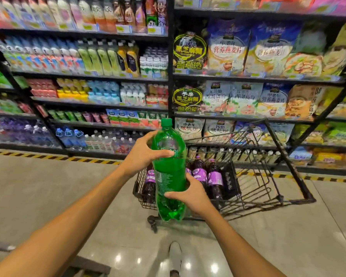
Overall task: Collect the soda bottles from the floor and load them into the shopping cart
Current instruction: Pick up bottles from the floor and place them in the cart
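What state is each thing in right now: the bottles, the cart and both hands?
green soda bottle, capped, upright, held in the air in front of the shopping cart, not yet in it.
left hand, grips the green soda bottle's upper part.
right hand, grips its lower part.
purple-label bottles, capped, upright inside the shopping cart.
shopping cart, standing, partly loaded.

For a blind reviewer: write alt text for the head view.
Both hands hold a green soda bottle upright in front of a black wire shopping cart: left hand near its shoulder, right hand lower down. In the cart stand purple-labelled bottles; stocked shelves behind.
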Motion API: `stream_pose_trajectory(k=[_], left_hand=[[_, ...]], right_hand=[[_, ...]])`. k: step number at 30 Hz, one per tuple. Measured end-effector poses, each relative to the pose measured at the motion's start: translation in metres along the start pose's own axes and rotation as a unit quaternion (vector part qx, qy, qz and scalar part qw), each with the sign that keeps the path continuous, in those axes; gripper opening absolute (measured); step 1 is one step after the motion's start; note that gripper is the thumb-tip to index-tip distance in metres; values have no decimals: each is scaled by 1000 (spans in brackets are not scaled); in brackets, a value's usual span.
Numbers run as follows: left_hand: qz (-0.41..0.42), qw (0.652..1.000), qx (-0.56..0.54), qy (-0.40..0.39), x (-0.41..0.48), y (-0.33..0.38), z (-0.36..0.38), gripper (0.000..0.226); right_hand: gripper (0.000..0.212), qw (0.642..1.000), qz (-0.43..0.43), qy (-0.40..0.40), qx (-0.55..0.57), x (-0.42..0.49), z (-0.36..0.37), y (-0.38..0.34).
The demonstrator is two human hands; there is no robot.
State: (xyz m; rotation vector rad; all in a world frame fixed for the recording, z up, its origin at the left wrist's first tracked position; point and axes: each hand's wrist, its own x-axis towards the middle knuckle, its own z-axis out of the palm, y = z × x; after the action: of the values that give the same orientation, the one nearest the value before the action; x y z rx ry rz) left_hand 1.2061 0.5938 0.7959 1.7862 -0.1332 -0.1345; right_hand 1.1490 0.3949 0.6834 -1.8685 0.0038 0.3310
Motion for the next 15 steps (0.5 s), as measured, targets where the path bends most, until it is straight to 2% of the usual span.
stream_pose_trajectory(k=[5,9,15], left_hand=[[-30,999,4,10,74,-19,-20,60],[-57,998,3,19,124,-47,-42,61],[-119,993,-13,9,183,-112,-65,66]], right_hand=[[77,1000,4,-19,3,80,1,-2],[71,999,20,-25,14,136,13,5],[82,993,102,-24,48,195,46,36]])
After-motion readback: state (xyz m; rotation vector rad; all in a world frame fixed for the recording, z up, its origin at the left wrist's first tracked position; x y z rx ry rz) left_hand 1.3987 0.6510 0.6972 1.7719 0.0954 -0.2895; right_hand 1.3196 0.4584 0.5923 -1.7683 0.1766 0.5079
